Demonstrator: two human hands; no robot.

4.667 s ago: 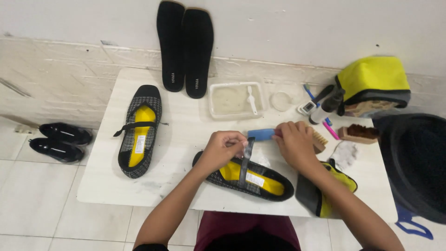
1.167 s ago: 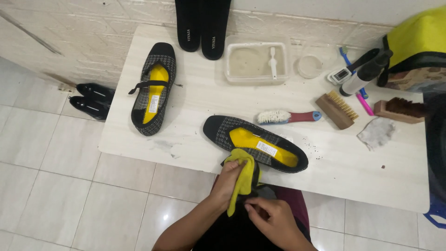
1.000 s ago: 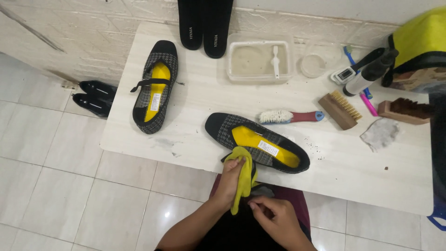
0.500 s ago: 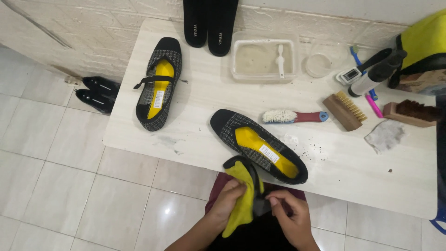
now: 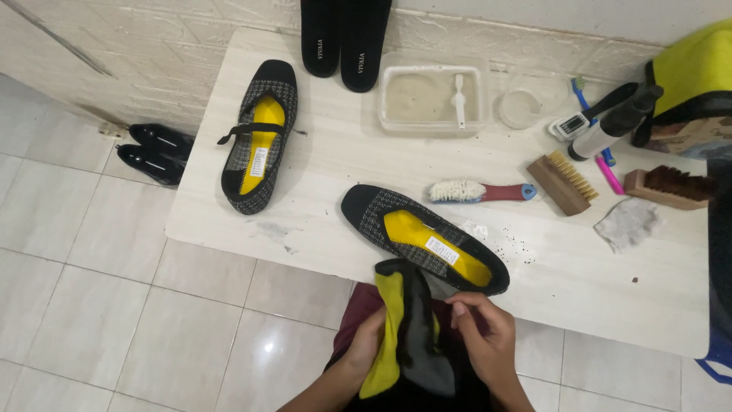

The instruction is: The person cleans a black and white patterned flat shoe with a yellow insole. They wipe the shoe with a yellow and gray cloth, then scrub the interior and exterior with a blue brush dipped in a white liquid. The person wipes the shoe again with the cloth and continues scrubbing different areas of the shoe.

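My left hand [image 5: 364, 347] and my right hand [image 5: 482, 336] both grip a yellow and grey cloth [image 5: 406, 328] over my lap, just below the table's front edge. Right above the cloth a black checked flat shoe with a yellow insole [image 5: 423, 236] lies on the white table [image 5: 328, 183]. Its partner shoe [image 5: 258, 133], strap fastened, lies at the table's left end.
Two black insoles [image 5: 343, 34] lean on the wall. A clear tub of cloudy water [image 5: 431, 98], a round lid [image 5: 520, 108], a red-handled brush [image 5: 479, 191], two wooden brushes [image 5: 563, 181], a spray bottle [image 5: 610, 126], a grey rag [image 5: 627, 223] and a yellow bag [image 5: 690, 69] are on the table. Black shoes [image 5: 156, 152] sit on the floor.
I set down the brush and the shoe's strap and took the cloth. Over the last second both hands have spread the cloth wider, showing its grey side.
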